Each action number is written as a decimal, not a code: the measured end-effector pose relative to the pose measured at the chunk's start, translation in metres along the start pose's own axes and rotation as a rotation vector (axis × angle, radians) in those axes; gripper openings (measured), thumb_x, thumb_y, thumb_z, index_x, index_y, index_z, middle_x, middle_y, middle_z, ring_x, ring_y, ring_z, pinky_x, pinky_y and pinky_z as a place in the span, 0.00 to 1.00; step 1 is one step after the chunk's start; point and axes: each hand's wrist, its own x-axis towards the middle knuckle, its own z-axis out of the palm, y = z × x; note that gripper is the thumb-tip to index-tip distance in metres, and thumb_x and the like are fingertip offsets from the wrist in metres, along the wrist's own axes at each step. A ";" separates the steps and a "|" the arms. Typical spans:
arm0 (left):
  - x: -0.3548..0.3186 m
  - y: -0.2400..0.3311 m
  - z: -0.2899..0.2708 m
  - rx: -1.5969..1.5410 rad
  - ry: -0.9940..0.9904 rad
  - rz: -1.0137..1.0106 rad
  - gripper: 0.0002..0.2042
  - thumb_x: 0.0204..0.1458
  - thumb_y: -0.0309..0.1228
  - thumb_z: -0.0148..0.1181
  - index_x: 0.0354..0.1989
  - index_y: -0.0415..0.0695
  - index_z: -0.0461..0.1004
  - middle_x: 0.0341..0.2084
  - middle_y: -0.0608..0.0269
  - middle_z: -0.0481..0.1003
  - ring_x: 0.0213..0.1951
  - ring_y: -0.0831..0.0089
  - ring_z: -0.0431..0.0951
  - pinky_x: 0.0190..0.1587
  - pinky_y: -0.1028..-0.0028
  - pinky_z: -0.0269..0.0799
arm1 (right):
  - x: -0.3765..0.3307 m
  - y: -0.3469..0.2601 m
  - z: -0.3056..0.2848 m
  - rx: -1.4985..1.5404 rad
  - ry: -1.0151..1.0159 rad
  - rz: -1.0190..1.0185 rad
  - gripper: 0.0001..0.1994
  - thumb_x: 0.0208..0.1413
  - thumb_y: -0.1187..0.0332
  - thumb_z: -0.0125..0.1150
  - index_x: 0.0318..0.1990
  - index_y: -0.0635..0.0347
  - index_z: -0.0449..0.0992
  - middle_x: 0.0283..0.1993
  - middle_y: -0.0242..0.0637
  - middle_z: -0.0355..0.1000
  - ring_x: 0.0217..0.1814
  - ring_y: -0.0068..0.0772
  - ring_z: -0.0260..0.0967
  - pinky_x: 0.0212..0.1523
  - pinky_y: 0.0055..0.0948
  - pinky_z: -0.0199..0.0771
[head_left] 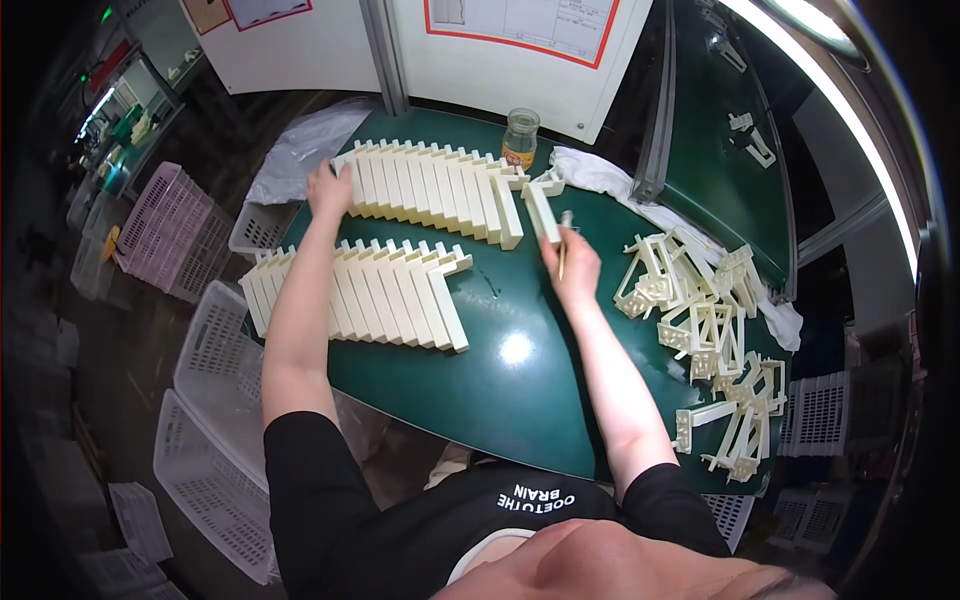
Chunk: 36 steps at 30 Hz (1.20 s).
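Two rows of cream plastic brackets stand side by side on the green table. At the left end of the far row [425,190], my left hand [328,188] rests against the outermost piece, thumb and fingers apart. The near row [375,295] lies partly behind my left forearm. My right hand [574,266] is closed round the lower end of a single cream plastic bracket [540,214], just right of the far row. A thin, stick-like tool [562,262] also shows at those fingers; its kind is unclear.
A loose heap of cream brackets [705,315] covers the table's right side. A glass jar [520,138] and a white cloth [610,178] sit at the back edge. White plastic baskets [215,470] stand left of the green table [510,400]. A white panel [530,60] rises behind.
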 end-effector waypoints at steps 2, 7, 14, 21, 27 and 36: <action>0.032 -0.077 0.008 -0.129 -0.016 -0.120 0.29 0.53 0.46 0.49 0.60 0.40 0.64 0.52 0.40 0.68 0.55 0.49 0.67 0.61 0.59 0.58 | -0.003 -0.029 0.016 0.133 -0.117 0.003 0.13 0.50 0.63 0.64 0.39 0.61 0.76 0.29 0.45 0.74 0.30 0.47 0.73 0.33 0.37 0.73; 0.017 -0.027 0.012 -0.463 -0.429 -0.105 0.17 0.53 0.36 0.53 0.50 0.47 0.76 0.21 0.59 0.76 0.19 0.72 0.73 0.24 0.73 0.68 | 0.000 -0.034 0.018 0.120 -0.259 0.035 0.11 0.49 0.65 0.64 0.37 0.61 0.75 0.33 0.47 0.73 0.36 0.52 0.72 0.36 0.41 0.72; 0.034 -0.073 -0.010 0.232 -0.068 0.150 0.27 0.49 0.36 0.55 0.58 0.38 0.65 0.49 0.40 0.69 0.53 0.48 0.69 0.58 0.60 0.62 | 0.014 -0.048 -0.002 0.077 -0.491 0.039 0.18 0.53 0.57 0.60 0.42 0.64 0.72 0.41 0.53 0.72 0.42 0.53 0.71 0.44 0.42 0.72; -0.126 0.099 -0.130 -0.780 -0.508 0.410 0.17 0.58 0.26 0.48 0.56 0.38 0.67 0.47 0.56 0.71 0.52 0.70 0.70 0.56 0.73 0.63 | 0.082 0.037 -0.202 -0.166 -0.055 -0.219 0.06 0.54 0.64 0.57 0.35 0.54 0.74 0.28 0.38 0.73 0.30 0.44 0.72 0.31 0.39 0.72; -0.257 0.159 -0.150 -0.713 -1.072 0.737 0.16 0.53 0.19 0.51 0.51 0.39 0.71 0.40 0.56 0.74 0.43 0.70 0.77 0.47 0.74 0.71 | 0.062 0.247 -0.296 -0.777 -0.258 0.413 0.15 0.47 0.70 0.58 0.45 0.54 0.73 0.44 0.42 0.75 0.49 0.46 0.72 0.48 0.40 0.72; -0.331 0.179 -0.110 -0.778 -1.435 0.671 0.17 0.54 0.21 0.51 0.54 0.40 0.70 0.42 0.60 0.74 0.45 0.75 0.75 0.50 0.75 0.69 | 0.030 0.187 -0.337 -0.840 -0.164 0.178 0.10 0.47 0.68 0.61 0.36 0.58 0.71 0.34 0.43 0.75 0.37 0.48 0.73 0.36 0.42 0.73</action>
